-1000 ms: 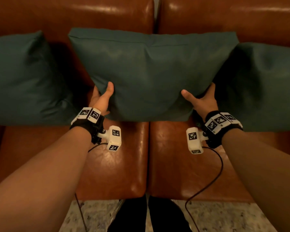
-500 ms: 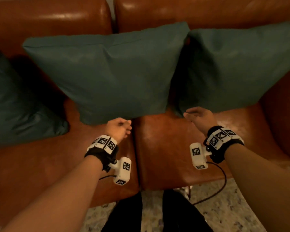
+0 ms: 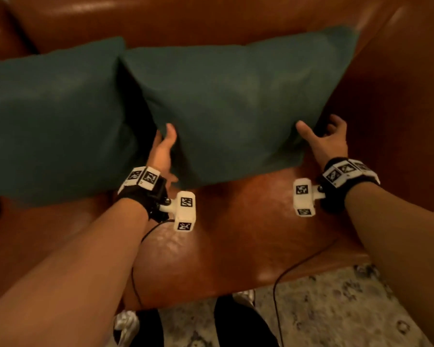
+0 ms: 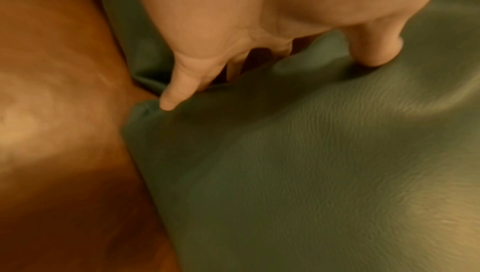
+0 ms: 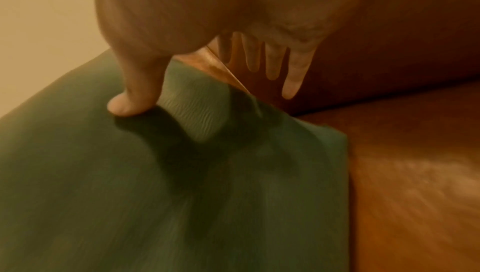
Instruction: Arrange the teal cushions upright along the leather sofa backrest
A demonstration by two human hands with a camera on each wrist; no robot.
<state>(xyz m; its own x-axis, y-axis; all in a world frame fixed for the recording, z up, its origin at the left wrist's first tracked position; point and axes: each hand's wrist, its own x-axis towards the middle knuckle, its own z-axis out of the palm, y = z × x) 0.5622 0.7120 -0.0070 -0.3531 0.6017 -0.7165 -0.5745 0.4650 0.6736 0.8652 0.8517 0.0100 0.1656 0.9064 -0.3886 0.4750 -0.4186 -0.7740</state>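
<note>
Two teal cushions stand upright against the leather backrest [image 3: 186, 18]. I am at the right teal cushion [image 3: 236, 103]; the other teal cushion [image 3: 50, 121] stands touching its left side. My left hand [image 3: 164, 140] grips the right cushion's lower left edge, with the thumb [image 4: 371, 51] pressed into its front and the fingers [image 4: 171, 96] tucked behind. My right hand [image 3: 321, 131] is at the lower right corner. Its thumb [image 5: 127, 106] touches the cushion's face [image 5: 130, 194], while its fingers [image 5: 291, 83] stretch out straight behind the corner, apart from the fabric.
The sofa's right armrest [image 3: 398, 116] rises close beside my right hand. The brown seat [image 3: 236, 241] lies in front of the cushions. Below it are a patterned rug [image 3: 348, 309], my dark legs [image 3: 238, 324] and the wrist cameras' cables [image 3: 276, 284].
I let go of the middle cushion, then shifted right. Both hands rose from above the seat to the lower sides of the right cushion, and the left one took hold.
</note>
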